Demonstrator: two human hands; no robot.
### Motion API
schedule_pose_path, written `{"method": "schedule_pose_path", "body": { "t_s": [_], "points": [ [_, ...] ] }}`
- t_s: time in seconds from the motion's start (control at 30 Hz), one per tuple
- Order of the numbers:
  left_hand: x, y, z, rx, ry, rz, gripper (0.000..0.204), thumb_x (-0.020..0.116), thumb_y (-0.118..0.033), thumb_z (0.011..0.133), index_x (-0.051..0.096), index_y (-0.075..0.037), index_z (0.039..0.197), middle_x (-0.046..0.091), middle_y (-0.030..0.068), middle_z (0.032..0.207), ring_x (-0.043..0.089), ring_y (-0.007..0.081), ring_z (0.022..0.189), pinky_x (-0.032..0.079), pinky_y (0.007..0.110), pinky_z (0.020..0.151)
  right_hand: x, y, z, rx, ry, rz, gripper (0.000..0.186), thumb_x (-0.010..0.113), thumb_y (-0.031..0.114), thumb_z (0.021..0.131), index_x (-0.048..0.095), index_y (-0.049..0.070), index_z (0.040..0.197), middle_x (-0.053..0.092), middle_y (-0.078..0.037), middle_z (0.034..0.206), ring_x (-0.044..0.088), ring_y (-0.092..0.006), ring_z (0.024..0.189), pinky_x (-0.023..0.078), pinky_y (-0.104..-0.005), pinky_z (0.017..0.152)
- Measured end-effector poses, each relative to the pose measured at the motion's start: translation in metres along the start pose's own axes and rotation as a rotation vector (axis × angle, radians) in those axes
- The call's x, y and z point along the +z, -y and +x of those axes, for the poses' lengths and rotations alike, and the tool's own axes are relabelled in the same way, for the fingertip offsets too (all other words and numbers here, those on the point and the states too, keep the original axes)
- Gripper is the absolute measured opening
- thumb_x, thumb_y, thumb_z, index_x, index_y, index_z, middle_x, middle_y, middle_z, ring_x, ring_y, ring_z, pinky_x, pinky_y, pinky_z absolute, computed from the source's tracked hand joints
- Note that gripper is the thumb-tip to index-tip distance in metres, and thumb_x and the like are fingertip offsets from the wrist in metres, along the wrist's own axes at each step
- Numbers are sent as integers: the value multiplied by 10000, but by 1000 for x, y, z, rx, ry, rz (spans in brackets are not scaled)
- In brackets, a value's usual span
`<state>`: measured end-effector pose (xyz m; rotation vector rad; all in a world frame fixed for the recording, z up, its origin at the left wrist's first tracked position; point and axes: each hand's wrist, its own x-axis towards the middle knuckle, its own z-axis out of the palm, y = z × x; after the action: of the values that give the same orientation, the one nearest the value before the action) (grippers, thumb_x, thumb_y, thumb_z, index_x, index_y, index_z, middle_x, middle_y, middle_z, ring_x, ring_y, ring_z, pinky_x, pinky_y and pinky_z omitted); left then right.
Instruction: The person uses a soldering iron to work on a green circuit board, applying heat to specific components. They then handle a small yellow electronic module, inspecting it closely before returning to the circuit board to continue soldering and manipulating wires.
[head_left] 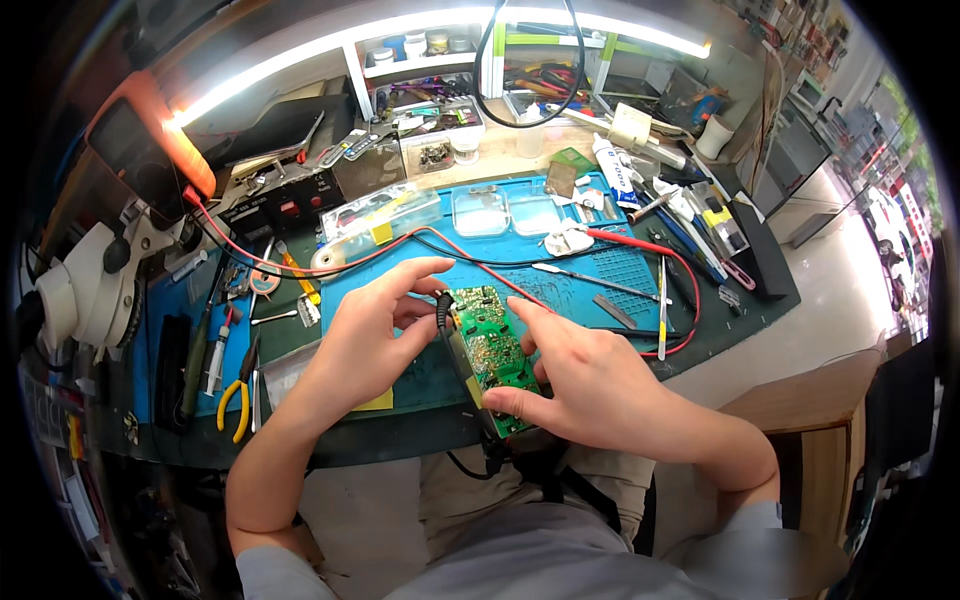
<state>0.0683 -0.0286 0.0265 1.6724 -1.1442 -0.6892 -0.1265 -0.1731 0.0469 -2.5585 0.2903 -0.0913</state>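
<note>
A green circuit board (495,350) covered with solder joints and small parts is tilted above the bench's front edge. My right hand (590,375) grips it from the right, thumb across the lower part and index finger along the upper right edge. A dark casing and a black cord (443,308) run along the board's left side. Beside that cord is my left hand (375,330), its fingers curved and apart; whether the fingertips touch the cord is hard to tell. The board hides part of what lies beneath it.
A blue work mat (560,285) carries a red test lead (640,240), tweezers and a clear plastic box (480,212). Yellow-handled pliers (234,408) and a syringe (217,360) lie left. An orange multimeter (165,130) and white microscope (95,285) stand far left.
</note>
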Motion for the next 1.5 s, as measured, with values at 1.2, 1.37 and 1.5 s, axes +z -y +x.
{"method": "schedule_pose_path", "body": {
  "t_s": [1.2,1.37,1.5],
  "points": [
    [-16,7,0,541,-382,-74,690,236,-513,1056,542,89,1198,592,230,1211,574,273,1130,429,381,1001,43,-25,70,74,724,1860,547,524,415,966,493,25,1348,629,-156,1222,661,-245,1071,552,-349,863],
    [-6,7,1,556,-350,-204,698,237,-542,1046,519,86,1159,572,250,1158,574,298,1093,427,405,992,39,-23,67,127,647,1741,598,600,486,927,514,31,1304,630,-107,1168,663,-169,1006,558,-305,814],
    [-6,11,3,601,-345,-196,694,219,-559,1039,512,61,1145,572,245,1153,572,296,1100,422,406,990,39,-22,69,104,658,1732,581,598,482,941,524,23,1289,638,-99,1146,657,-145,981,557,-295,792]
  ]
}}
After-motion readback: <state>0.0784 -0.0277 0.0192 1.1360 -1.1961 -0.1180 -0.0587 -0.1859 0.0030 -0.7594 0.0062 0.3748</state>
